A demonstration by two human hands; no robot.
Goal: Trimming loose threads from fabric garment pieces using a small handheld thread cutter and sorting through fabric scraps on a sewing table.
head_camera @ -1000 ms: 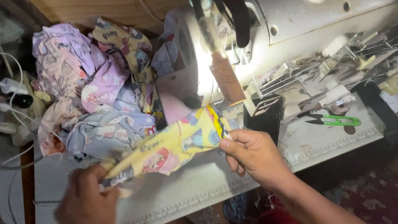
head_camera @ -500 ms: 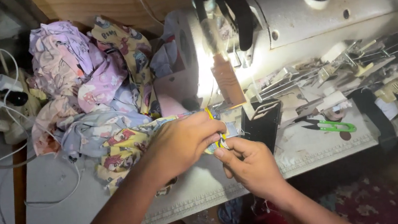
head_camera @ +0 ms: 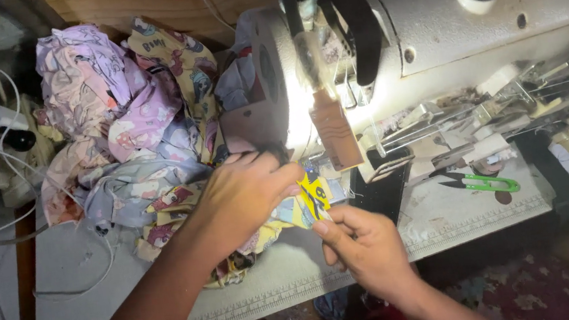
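A dim workroom, lit mostly by the small lamp on the sewing machine, with a pale, worn table (head_camera: 95, 270) carrying everything and wooden boards behind it. At the table's left edge lie white cables and a plug adapter (head_camera: 1, 119), looping across the bare surface. Just right of them, toward the back left of the table, sits a heaped pile of printed cotton pieces (head_camera: 129, 128) in lilac, yellow and pale blue, spilling forward toward the middle.

In the middle of the table, just in front of the machine's needle end, the left hand (head_camera: 246, 197) reaches in from the near edge, fingers curled down and closed over a bunched yellow printed cloth piece (head_camera: 304, 204). The cloth trails back under that hand toward the pile. Right beside it, the right hand (head_camera: 363, 244) comes up from the near edge and pinches the free yellow end of the same cloth between thumb and fingertips; the two hands are almost touching.

Behind them stands the off-white industrial sewing machine (head_camera: 441, 25), its head glowing in the lamp light, a brown card tag (head_camera: 335, 128) hanging at its front. Farther right on the table, under the machine's arm, lie green-handled thread snips (head_camera: 486, 184) among scattered metal attachments and scraps.
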